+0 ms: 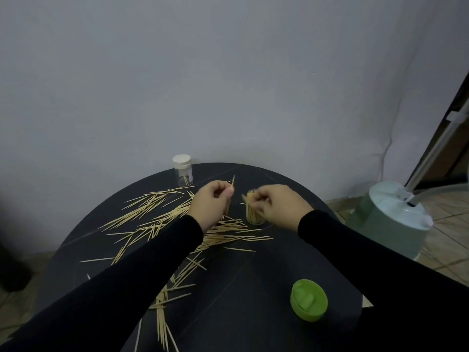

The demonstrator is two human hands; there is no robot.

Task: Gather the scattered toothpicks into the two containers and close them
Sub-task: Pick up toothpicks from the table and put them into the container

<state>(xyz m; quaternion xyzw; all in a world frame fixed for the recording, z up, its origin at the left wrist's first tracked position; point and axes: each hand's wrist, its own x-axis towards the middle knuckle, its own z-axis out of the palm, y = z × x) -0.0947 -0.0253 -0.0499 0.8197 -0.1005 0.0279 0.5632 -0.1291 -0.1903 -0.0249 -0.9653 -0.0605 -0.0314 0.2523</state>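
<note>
A: Any writing or labels?

B: None legible. The jar [183,172] w/ the white cap [181,160] is clear and plain, standing at the far left edge of the table [253,275], only a few picks inside. The green lid [308,299] is unmarked too; it lies inside-up near the front right.

A: Hands?

B: Both arms in black sleeves [114,288] reach in from the near edge. The left hand [212,203] is raised over the pile, fingers curled, thumb and forefinger pinching a small bunch of picks [232,182] that point up. The right hand [276,204] is just beside it, fingers curled at the mouth of the open jar [253,214], touching the picks there; blurred, so exact grip is hard to read, but it looks closed on picks.

A: Where's that jar?

B: Upright, mid-table, right of the pile, already well filled.

A: And the rest?

B: Loose toothpicks [157,214] are spread over the left and centre of the table, down to the near edge. A pale green bin [388,219] stands on the floor at right, by the wall [228,72].
</note>
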